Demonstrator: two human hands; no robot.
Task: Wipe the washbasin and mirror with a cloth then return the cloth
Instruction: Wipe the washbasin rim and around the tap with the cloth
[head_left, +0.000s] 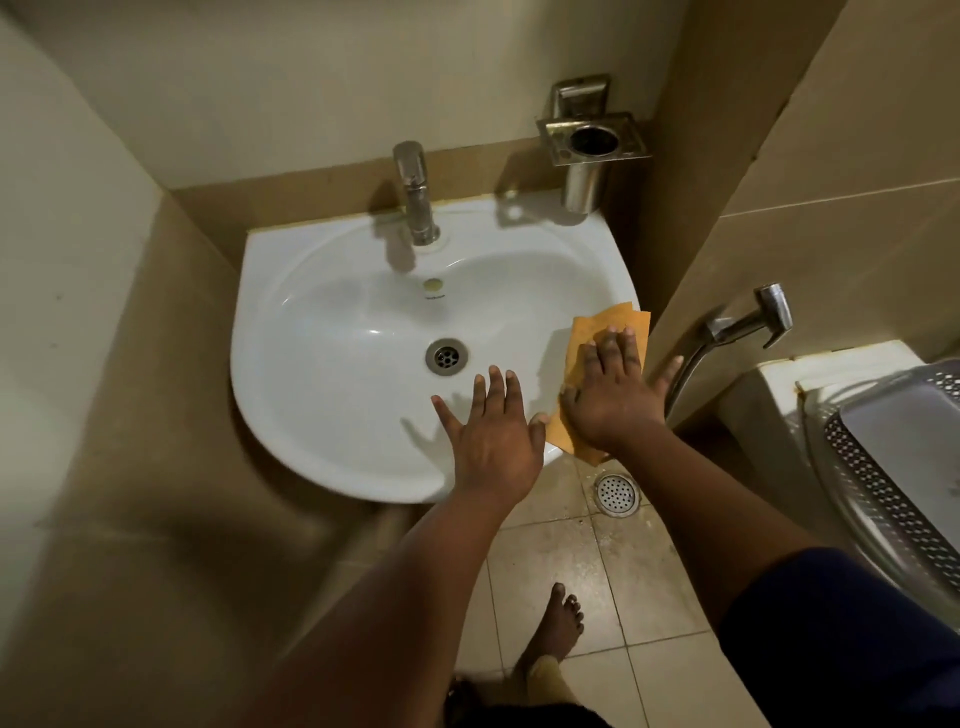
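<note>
The left hand hangs over the washbasin at its 5 o'clock rim, fingers spread straight, gripping nothing. The right hand lies flat, fingers extended, pressing the orange cloth onto the rim at 3 o'clock. Recommended: keep the palm flat, maintain even pressure, and follow the rim curve in overlapping passes. The bowl holds only its drain. The steel tumbler holder at 1 o'clock appears empty, though its interior is dark.
</note>
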